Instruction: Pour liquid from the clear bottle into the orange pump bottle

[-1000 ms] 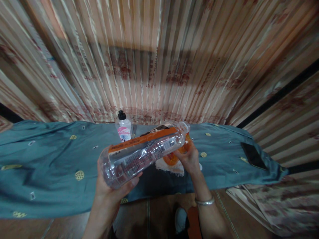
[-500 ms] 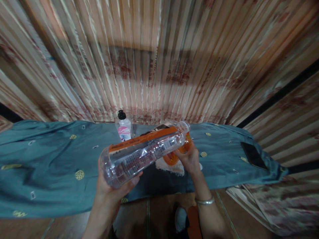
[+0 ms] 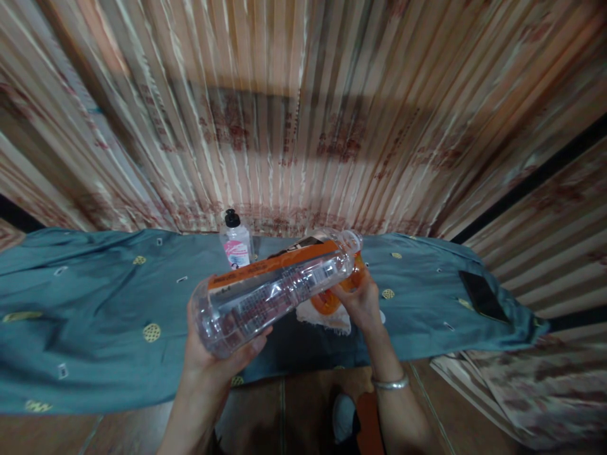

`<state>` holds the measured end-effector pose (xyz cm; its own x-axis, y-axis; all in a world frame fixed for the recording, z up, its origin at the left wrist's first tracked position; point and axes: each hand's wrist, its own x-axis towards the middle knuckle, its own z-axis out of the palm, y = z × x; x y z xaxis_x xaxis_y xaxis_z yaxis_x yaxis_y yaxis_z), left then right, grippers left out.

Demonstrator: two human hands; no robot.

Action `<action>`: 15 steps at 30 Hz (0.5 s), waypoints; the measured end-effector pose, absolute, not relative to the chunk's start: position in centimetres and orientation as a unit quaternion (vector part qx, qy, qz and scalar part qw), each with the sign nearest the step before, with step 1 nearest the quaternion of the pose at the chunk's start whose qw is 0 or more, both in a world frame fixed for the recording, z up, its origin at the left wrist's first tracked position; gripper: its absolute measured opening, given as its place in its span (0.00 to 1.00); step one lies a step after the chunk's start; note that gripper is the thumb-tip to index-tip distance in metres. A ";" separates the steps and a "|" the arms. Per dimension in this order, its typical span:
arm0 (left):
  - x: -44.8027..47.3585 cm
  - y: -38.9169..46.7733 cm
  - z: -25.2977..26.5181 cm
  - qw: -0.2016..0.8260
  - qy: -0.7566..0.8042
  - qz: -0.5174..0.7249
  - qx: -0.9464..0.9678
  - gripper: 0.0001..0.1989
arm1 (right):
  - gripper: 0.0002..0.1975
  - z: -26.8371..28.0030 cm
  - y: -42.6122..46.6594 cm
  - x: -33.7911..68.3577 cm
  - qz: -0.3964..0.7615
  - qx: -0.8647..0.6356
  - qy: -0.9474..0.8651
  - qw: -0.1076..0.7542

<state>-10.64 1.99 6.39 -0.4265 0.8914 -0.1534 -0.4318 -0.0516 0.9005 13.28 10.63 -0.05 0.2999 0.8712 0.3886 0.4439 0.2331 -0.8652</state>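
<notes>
- Two bare hands at work over the teal tablecloth (image 3: 109, 297), and both are occupied; a big clear bottle (image 3: 272, 297) is up in the air between them, slanting across the front of the person, base low on the left, neck higher on the right.
- Left hand (image 3: 208, 363) has the base end; fingers wrap the far side, thumb presses along the underside, a firm clasp on the plastic; the bottle's orange-banded label faces up, small dark print running below it.
- Right hand (image 3: 363, 303) is under the neck end, curled around an orange see-through container (image 3: 326, 303); the bottle hides part of that grip, so the exact place of every finger I cannot tell; a silvery bracelet (image 3: 389, 383) rings the wrist.
- Bottle mouth and container sit close together here; whether they touch, the view does not settle; the container's lower part shows just above a white frayed cloth (image 3: 327, 320).
- Behind the bottle, a pump bottle (image 3: 237, 246) stands upright, black top, pink on its label; far over on the right, a dark flat phone-like object (image 3: 484, 296) lies near the table's end.
- Pleated curtain (image 3: 303, 126) fills the back; below, a shoe (image 3: 344, 418) on brown tiles (image 3: 256, 417).
</notes>
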 end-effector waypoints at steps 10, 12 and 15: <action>-10.4 2.2 6.5 0.457 0.477 0.699 0.275 0.43 | 0.28 0.2 10.6 13.2 0.194 -0.581 -0.559 0.559; -10.3 2.1 6.5 0.451 0.479 0.698 0.283 0.43 | 0.27 0.2 10.6 13.2 0.198 -0.581 -0.559 0.557; -10.4 2.1 6.3 0.455 0.482 0.697 0.276 0.44 | 0.28 0.1 10.7 13.2 0.195 -0.588 -0.554 0.556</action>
